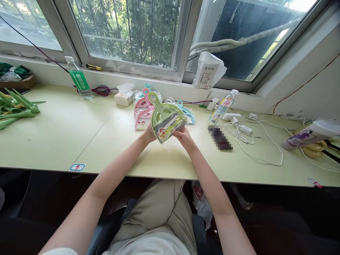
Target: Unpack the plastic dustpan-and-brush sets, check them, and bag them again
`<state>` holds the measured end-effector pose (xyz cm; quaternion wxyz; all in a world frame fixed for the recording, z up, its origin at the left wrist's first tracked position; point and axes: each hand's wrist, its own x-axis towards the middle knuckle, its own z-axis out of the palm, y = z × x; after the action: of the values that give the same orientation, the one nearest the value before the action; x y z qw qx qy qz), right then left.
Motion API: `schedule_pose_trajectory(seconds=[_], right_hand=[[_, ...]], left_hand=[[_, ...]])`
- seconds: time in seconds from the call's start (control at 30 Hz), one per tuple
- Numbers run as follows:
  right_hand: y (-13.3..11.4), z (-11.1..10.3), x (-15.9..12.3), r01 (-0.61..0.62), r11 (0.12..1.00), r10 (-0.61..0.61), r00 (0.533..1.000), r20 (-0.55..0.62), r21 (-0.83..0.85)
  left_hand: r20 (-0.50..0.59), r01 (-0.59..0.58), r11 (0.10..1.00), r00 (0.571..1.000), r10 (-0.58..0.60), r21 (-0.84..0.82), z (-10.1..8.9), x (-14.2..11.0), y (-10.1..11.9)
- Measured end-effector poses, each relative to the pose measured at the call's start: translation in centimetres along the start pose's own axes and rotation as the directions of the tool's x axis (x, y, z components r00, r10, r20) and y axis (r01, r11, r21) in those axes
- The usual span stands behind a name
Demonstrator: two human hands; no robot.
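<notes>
A green dustpan and brush set (pixel 166 118) in clear plastic wrap is held up over the table, tilted, its handle pointing up and left. My left hand (pixel 150 134) grips its lower left edge, with the fingers partly hidden behind it. At the lower right corner, my right hand (pixel 184 137) pinches the wrapped set between thumb and fingers. Just behind lie pink dustpan sets (pixel 140 112), also wrapped, stacked on one another. A blue dustpan set (pixel 188 114) shows to the right, partly covered by the green one.
Along the back stand a green-labelled bottle (pixel 79 79), a tissue pack (pixel 124 95) and another bottle (pixel 223 107). To the right are a blurred dark phone-like object (pixel 220 138), white cables (pixel 265 159) and a lying cup (pixel 310 134). Green leafy stalks (pixel 21 109) lie far left.
</notes>
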<state>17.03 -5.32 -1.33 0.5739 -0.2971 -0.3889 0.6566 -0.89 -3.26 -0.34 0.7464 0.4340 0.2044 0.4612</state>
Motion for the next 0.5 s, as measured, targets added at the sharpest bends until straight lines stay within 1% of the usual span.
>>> schedule_pose_trajectory(seconds=[0.1,0.2,0.3,0.4,0.5], right_hand=[[0.4,0.0,0.2,0.013,1.000,-0.013,1.000,-0.020,-0.008],[1.1,-0.1,0.5,0.069,0.998,-0.069,0.997,-0.022,0.004],[1.7,-0.2,0.7,0.114,0.993,-0.112,0.989,-0.093,0.023],[1.8,-0.2,0.8,0.146,0.988,-0.138,0.979,-0.148,0.045],[1.7,-0.2,0.7,0.155,0.987,-0.146,0.977,-0.154,0.051]], left_hand=[[-0.033,-0.024,1.000,0.999,0.024,0.015,-0.2,0.4,-0.3],[-0.116,-0.093,0.996,0.989,0.093,0.012,-0.2,1.0,-0.6],[-0.170,-0.143,0.989,0.975,0.145,0.024,0.1,1.1,-0.7],[-0.164,-0.125,0.985,0.976,0.144,0.117,0.8,0.6,-0.7],[-0.230,-0.114,0.963,0.958,0.172,0.245,1.3,0.1,-0.6]])
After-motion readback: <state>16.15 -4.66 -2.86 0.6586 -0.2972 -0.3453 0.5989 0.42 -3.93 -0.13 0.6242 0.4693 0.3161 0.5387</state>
